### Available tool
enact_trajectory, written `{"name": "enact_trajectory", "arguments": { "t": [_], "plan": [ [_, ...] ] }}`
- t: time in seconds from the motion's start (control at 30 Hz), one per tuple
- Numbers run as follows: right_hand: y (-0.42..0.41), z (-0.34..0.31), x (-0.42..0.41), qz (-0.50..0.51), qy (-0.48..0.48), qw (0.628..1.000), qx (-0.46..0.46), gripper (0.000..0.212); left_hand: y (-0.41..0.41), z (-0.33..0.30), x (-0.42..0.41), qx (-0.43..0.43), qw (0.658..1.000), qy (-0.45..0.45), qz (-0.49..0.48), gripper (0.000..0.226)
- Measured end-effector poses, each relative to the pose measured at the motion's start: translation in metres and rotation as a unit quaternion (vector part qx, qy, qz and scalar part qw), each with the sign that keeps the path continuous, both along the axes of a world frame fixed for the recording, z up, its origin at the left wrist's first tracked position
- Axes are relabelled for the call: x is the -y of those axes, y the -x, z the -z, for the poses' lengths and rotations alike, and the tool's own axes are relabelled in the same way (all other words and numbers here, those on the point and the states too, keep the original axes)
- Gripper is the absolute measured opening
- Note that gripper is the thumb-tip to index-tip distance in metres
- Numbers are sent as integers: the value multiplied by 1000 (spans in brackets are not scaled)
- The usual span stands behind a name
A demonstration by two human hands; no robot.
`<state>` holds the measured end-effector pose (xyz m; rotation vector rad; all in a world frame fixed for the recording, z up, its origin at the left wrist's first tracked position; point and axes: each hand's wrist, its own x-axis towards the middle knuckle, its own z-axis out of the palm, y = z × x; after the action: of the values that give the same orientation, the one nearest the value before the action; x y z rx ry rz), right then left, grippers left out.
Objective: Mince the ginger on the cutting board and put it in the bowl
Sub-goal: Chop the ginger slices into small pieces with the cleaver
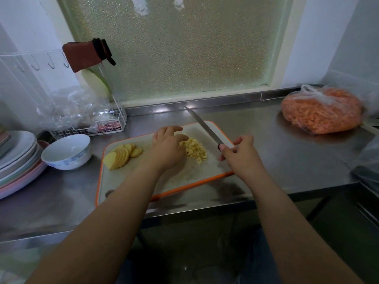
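Note:
A white cutting board with an orange rim (123, 182) lies on the steel counter. On its left side rests a chunk of ginger with several cut slices (121, 154). A pile of small ginger cubes (195, 150) sits at the board's middle. My left hand (167, 148) hovers at the pile's left edge, fingers spread and curled, fingertips touching the cubes. My right hand (240, 153) grips the dark handle of a long knife (202, 126); its blade points up and away to the left, above the board. A white bowl (66, 151) stands left of the board.
A stack of plates (17, 160) sits at the far left beside the bowl. Behind it stands a white wire rack (90, 128) with plastic wrap. A plastic bag of orange food (321, 110) lies at the back right. The counter's front edge runs just below the board.

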<state>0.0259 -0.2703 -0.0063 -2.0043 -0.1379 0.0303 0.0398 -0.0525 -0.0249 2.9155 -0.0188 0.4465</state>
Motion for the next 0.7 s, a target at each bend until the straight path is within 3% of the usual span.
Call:
{"name": "enact_trajectory", "arguments": {
  "t": [0.1,0.23,0.3,0.37,0.43,0.5,0.7],
  "plan": [
    [-3,-1,-9,1,-18,1000,9,30,5,5,-9,22,999,35,-1,26],
    [-4,1,-20,-4,-18,1000,6,28,16,8,-21,-11,1000,29,-2,51],
    [-5,4,-24,-3,-4,1000,9,28,26,4,-36,46,997,42,-48,49],
    [-6,5,-30,-3,13,1000,17,29,41,3,-58,96,982,44,-156,45],
    [-4,4,-37,-13,13,1000,18,28,57,6,-81,50,961,66,-263,49],
    [-1,3,-47,-27,10,999,15,27,70,12,-96,-37,948,83,-304,52],
    [10,6,-73,-74,9,997,9,25,76,4,-119,-92,960,124,-232,45]
  ]
}}
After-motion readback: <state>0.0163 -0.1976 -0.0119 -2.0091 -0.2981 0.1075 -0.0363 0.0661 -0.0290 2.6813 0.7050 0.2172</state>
